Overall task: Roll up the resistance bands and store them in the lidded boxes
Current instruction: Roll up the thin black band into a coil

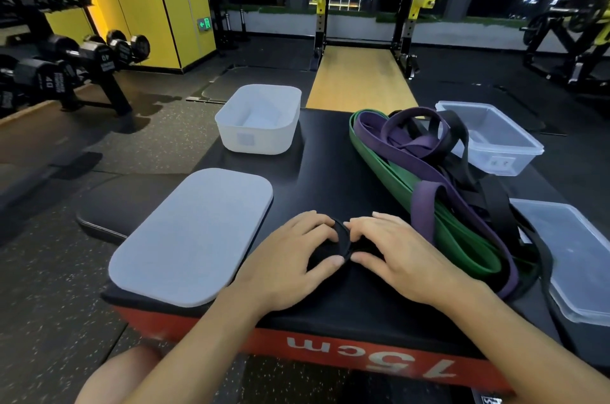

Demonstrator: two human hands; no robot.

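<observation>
Rubber, soft and springy, probably makes the black band roll [341,240] at the near middle of the plyo box [330,172] quick to uncoil, so left hand [297,250] and right hand [394,251] both grip its rim with curled fingers.

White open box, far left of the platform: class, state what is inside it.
Inside the white box only its bare pale floor and walls show; no band is visible. Its near wall hides the front strip of the floor, so that part cannot be checked.

Plyo box [369,355] reads "75cm" (upside down); dumbbell [104,60] "40".
</observation>
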